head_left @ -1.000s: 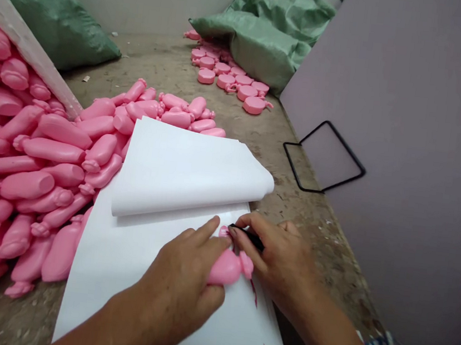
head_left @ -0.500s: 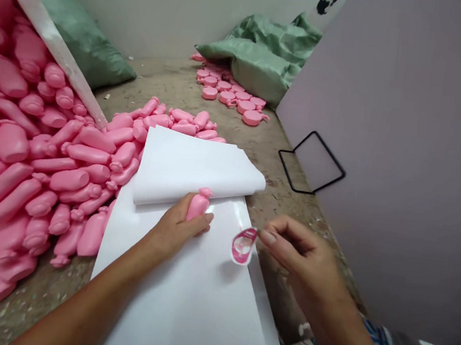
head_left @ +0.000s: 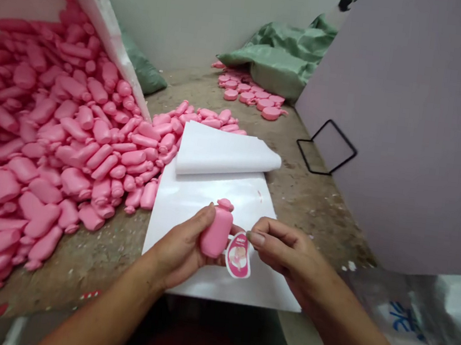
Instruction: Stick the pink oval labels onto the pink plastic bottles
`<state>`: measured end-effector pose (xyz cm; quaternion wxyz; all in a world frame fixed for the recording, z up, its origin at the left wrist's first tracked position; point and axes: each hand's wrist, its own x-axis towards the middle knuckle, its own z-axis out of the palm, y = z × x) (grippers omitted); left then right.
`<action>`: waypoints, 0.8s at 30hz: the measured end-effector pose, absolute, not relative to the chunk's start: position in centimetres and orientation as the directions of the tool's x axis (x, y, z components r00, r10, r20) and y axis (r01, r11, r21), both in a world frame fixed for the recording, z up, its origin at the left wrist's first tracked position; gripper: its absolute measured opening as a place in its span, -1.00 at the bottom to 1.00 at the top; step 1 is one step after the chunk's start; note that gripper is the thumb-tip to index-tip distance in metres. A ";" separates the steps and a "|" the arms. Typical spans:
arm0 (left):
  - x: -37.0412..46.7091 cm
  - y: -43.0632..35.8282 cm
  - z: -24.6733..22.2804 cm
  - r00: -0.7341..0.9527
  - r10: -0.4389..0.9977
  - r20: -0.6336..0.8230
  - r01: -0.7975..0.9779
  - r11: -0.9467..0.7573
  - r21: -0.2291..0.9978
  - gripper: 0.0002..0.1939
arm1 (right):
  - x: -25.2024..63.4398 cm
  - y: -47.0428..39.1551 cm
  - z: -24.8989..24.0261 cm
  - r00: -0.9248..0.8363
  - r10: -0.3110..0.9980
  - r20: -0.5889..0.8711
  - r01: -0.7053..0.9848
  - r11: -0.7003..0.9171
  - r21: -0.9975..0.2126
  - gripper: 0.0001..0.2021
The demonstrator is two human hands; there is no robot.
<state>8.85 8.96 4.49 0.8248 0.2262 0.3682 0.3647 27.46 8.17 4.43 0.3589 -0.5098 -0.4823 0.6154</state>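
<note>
My left hand [head_left: 185,245] is closed around a small pink plastic bottle [head_left: 217,231], held upright with its broad flat side toward me. Between thumb and forefinger, my right hand [head_left: 284,249] pinches the upper edge of a pink-and-white sticker [head_left: 239,255] with a picture and lettering on it. The sticker hangs just right of the bottle, close to its side; whether the two touch I cannot tell. Under both hands lies a stack of white sheets [head_left: 194,196], its far part folded over toward me.
A heap of pink bottles [head_left: 92,139] spills from a white-walled box [head_left: 113,35] on the left. Farther back are pink round pieces [head_left: 264,103] beside a green sack [head_left: 280,61]. A black wire stand [head_left: 330,148] leans by the grey panel [head_left: 407,132] at right.
The view has shifted left and back. My left hand has lifted the bottle and turned its flat side to me. The sticker in my right hand has come beside the bottle.
</note>
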 end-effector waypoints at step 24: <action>8.0 4.7 3.8 0.364 0.812 -0.455 -0.565 0.581 0.585 -0.46 | 24.6 7.3 2.7 -0.318 0.894 -0.317 0.164 -0.278 -0.947 -0.61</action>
